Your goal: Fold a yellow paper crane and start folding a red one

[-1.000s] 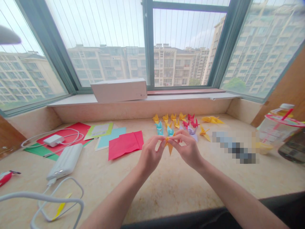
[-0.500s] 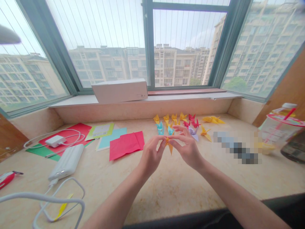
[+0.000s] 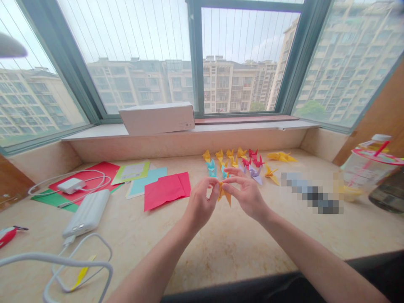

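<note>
The left hand (image 3: 200,202) and the right hand (image 3: 244,195) meet in front of the body, with a small yellow paper crane (image 3: 224,194) pinched between them. Both hands are only partly closed: the fingertips of each grip the folded paper from either side, while the right hand's other fingers curve out above it. The crane's pointed tip hangs down below the fingers, and the rest of its shape is hard to make out behind them.

The hands hover above a pale marble worktop (image 3: 221,248), just in front of a loose cluster of finished origami cranes (image 3: 232,160) in yellow, red, light blue and lilac (the nearest ones sit almost behind the right hand's fingers). A few more yellow cranes (image 3: 282,157) lie apart to the right.

To the left are a crumpled pink-red paper sheet (image 3: 166,191), a light blue sheet (image 3: 147,181), a lime-edged card (image 3: 131,171), and red and green sheets (image 3: 94,172) under a white charger (image 3: 72,185). A white power bank (image 3: 86,212) lies near them, trailing a white cable (image 3: 78,263). On the right stands a clear plastic cup (image 3: 368,168) with a red straw, beside a pixelated blur (image 3: 311,193). A white box (image 3: 157,118) sits on the window ledge.
</note>
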{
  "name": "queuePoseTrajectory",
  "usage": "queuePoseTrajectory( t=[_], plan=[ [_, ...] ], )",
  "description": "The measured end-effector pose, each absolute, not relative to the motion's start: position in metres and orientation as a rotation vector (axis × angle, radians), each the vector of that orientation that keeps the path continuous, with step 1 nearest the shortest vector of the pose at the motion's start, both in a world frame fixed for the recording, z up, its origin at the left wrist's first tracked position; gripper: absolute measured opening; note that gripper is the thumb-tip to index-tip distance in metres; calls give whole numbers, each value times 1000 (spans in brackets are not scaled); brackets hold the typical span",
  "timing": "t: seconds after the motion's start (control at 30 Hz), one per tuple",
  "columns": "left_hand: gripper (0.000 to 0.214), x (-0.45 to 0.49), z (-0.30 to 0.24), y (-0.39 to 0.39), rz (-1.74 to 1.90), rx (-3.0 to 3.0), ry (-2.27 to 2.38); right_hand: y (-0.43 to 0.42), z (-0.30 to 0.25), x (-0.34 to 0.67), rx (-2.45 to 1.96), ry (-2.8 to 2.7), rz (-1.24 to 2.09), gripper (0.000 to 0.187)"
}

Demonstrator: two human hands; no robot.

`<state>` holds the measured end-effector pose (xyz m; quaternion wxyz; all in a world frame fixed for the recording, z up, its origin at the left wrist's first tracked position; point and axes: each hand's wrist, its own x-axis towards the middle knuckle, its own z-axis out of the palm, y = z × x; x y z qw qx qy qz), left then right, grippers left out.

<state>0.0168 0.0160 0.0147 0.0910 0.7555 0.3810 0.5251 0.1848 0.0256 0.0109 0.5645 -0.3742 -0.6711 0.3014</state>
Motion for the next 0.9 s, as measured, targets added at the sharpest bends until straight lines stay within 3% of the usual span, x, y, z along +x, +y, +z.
queuePoseTrajectory(
  t=[0.9],
  plan=[
    [17,17,19,13,1592,2111,1210,21,12,182,-912,-1586,480,13]
  ],
)
